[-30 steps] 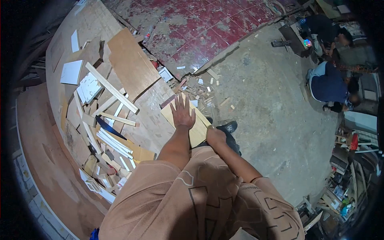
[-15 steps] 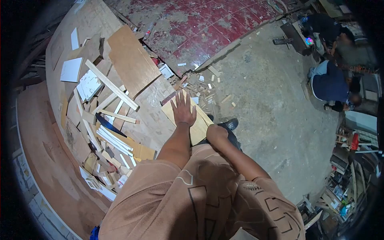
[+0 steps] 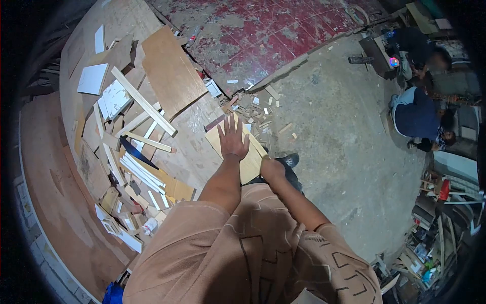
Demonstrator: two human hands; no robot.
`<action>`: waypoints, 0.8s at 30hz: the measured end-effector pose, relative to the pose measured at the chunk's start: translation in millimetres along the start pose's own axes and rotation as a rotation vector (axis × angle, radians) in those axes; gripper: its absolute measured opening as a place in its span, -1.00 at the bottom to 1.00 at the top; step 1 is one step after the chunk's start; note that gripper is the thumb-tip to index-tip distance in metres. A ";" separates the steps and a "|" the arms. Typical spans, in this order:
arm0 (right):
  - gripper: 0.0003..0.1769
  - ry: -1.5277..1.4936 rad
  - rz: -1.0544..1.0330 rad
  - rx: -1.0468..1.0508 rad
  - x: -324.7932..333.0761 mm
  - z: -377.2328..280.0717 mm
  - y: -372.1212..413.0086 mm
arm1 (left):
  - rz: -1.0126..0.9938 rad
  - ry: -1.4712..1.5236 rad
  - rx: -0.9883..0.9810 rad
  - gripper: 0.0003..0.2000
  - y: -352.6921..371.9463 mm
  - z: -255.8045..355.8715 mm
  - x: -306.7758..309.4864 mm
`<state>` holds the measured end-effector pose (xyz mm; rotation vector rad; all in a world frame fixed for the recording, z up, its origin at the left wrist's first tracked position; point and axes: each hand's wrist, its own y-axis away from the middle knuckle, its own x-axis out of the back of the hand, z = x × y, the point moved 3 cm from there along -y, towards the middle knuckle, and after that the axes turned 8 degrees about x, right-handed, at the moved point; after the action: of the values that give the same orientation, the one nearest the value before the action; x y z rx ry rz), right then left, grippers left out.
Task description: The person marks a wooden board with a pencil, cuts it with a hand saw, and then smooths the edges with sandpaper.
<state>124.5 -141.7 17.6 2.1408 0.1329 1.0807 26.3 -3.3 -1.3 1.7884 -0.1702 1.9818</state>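
Note:
A pale wooden board (image 3: 249, 164) lies at the front edge of the worktable, close to my body. My left hand (image 3: 234, 139) is spread flat on it, fingers pointing away from me. Along the board's right side runs a narrow light wooden strip (image 3: 256, 146). Its near end goes into my right hand (image 3: 273, 168), which is closed in a fist at the board's right edge. The inside of that fist is hidden from above. A dark reddish-brown piece (image 3: 215, 122) sits at the far end of the board.
A brown plywood sheet (image 3: 172, 71), wood sticks (image 3: 144, 101) and white strips (image 3: 143, 175) are heaped on the worktable (image 3: 195, 162) to the left. Offcuts litter the concrete floor (image 3: 344, 152). Two people (image 3: 417, 114) crouch at the right. More scrap (image 3: 430, 253) lies at lower right.
The view has shifted slightly. My left hand stays flat on the board, and my right fist remains at its right edge with little visible movement.

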 end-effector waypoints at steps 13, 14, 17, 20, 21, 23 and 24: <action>-0.68 0.159 -0.359 -0.054 32.0 -25.8 19.4 | 0.026 0.001 -0.015 -0.31 2.1 0.4 1.1; -0.68 0.155 -0.360 -0.058 21.3 -23.3 18.5 | 0.023 0.001 -0.019 -0.31 4.3 1.0 -0.1; -0.68 0.123 -0.116 -0.113 7.2 -8.1 26.6 | 0.020 0.033 -0.022 -0.32 2.3 0.8 -0.5; -0.68 0.138 -0.199 0.010 44.0 -3.1 51.8 | 0.011 0.022 -0.010 -0.32 0.3 -0.5 0.1; -0.71 0.100 -0.037 -0.048 56.0 -6.9 61.8 | 0.012 0.004 -0.012 -0.32 1.1 0.2 0.2; -0.72 0.144 -0.008 0.022 76.0 -19.8 72.6 | 0.008 -0.011 -0.013 -0.32 0.8 0.5 0.2; -0.74 0.191 0.017 0.091 80.8 -23.8 75.5 | -0.011 -0.028 -0.010 -0.32 1.0 0.9 0.1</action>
<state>142.5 -152.3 128.7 2.1182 0.2582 1.3115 26.6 -4.5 -0.8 1.8076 -0.1791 1.9460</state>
